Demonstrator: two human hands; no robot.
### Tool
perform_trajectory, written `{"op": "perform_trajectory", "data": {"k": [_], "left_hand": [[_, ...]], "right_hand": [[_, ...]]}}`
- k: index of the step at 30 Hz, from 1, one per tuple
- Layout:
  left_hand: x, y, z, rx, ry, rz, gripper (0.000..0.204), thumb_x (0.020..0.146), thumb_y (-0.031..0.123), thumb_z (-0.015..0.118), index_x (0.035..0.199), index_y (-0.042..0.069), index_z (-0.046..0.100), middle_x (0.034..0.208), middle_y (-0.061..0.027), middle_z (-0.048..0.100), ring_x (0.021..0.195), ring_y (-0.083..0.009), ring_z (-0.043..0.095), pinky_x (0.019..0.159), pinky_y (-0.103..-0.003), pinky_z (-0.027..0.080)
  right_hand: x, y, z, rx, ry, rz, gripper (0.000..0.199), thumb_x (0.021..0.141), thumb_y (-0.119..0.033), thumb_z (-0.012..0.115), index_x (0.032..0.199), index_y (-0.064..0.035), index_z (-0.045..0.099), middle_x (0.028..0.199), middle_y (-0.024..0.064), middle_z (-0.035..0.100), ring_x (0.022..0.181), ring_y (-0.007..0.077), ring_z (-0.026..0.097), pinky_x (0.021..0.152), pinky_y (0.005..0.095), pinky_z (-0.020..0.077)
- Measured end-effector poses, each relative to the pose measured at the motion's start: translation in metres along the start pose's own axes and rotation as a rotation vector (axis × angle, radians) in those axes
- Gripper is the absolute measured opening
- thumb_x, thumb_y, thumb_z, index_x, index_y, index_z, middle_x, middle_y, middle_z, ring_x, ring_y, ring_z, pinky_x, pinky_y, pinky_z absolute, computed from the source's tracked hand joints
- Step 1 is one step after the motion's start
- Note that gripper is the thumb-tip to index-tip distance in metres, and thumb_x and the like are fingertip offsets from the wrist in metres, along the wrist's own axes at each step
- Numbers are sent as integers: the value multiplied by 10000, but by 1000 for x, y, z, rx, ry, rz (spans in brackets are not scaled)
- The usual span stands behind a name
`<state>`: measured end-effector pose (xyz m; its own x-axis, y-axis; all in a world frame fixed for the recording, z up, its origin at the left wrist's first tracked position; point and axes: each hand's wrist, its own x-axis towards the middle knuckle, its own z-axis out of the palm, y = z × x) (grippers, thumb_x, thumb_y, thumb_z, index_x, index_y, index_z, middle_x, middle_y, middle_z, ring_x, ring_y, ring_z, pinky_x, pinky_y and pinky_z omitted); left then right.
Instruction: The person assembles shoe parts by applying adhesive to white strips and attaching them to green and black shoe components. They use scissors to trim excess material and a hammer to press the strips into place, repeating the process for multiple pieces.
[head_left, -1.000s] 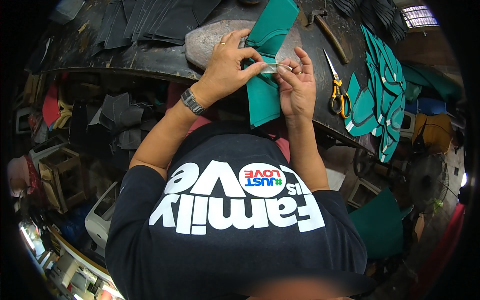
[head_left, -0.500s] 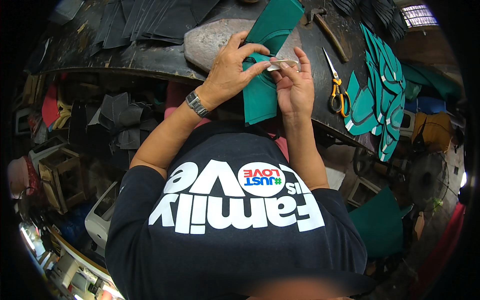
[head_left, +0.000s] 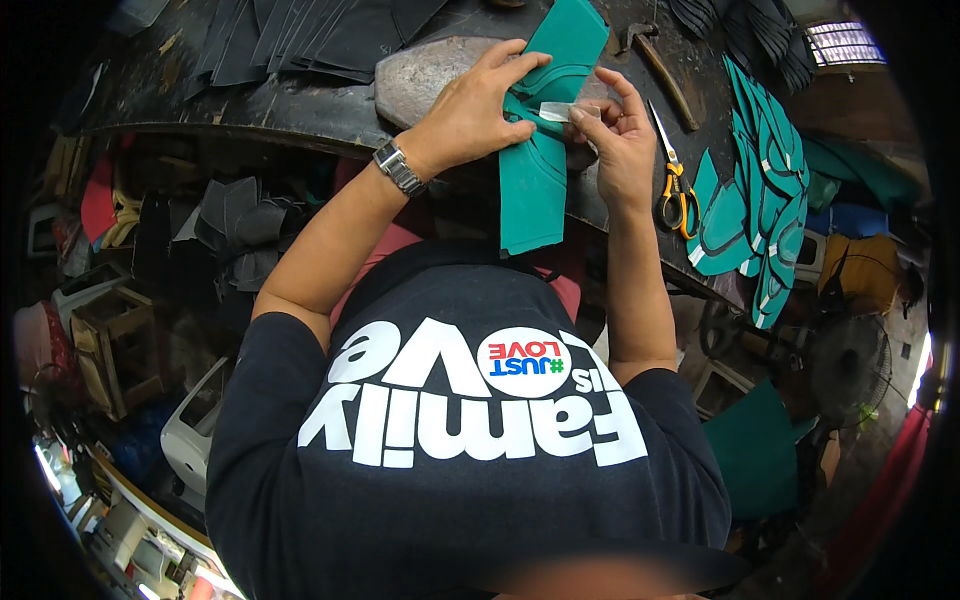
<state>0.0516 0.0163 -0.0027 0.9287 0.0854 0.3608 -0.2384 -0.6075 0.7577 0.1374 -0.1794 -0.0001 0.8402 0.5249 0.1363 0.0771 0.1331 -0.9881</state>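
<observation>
Both hands [head_left: 540, 120] @ green piece [head_left: 535, 190] edge

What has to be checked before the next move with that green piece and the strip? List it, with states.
1. Left hand grips the green cut piece: ok, fingers curl over its edge.
2. Right hand pinches the pale strip at the piece's edge: ok.
3. Strip lying flat and aligned along the edge: cannot tell, fingers hide it.
4. Piece supported: not ok, its lower half hangs off the dark workbench.
5. Orange-handled scissors within reach: ok, beside the right hand on the bench.
6. Stack of finished green pieces apart from the work: ok, to the right.
</observation>
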Motion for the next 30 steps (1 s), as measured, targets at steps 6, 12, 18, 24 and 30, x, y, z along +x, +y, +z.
{"op": "perform_trajectory", "data": {"k": [6, 12, 18, 24, 30], "left_hand": [[1, -1, -1, 7, -21, 0, 761, 762, 130, 776, 1471, 121, 499, 1489, -203, 430, 1288, -363, 540, 1038, -398, 497], [0, -1, 1, 26, -21, -10, 767, 766, 135, 779, 1477, 121, 491, 1490, -202, 424, 1283, -366, 541, 1032, -407, 498], [0, 0, 1, 30, -26, -15, 775, 769, 144, 780, 1484, 122, 481, 1488, -206, 421, 1276, -379, 541, 1028, -406, 499], [0, -6, 3, 64, -11, 3, 765, 762, 175, 783, 1467, 123, 491, 1481, -211, 433, 1191, -383, 586, 985, -414, 519], [4, -13, 6, 92, 17, 37, 759, 746, 230, 791, 1441, 124, 506, 1470, -223, 447, 1071, -399, 654, 925, -443, 548]], "right_hand": [[4, 7, 11, 100, 26, 26, 528, 868, 51, 714, 1348, -17, 505, 909, 77, 678, 733, 116, 668, 630, 216, 526], [2, 14, 15, -23, 78, -8, 508, 849, 58, 717, 1311, -11, 518, 867, 63, 677, 712, 92, 649, 606, 212, 511], [1, 17, 25, -148, 100, -80, 490, 843, 62, 711, 1290, -5, 523, 807, 45, 660, 680, 69, 619, 582, 207, 490], [-2, 13, 23, 107, 185, -22, 527, 835, 59, 736, 1299, -9, 496, 807, 50, 661, 644, 81, 607, 553, 200, 471], [-3, 16, 22, 144, 204, -35, 558, 836, 63, 735, 1321, -10, 468, 827, 65, 671, 659, 82, 612, 560, 194, 471]]}}
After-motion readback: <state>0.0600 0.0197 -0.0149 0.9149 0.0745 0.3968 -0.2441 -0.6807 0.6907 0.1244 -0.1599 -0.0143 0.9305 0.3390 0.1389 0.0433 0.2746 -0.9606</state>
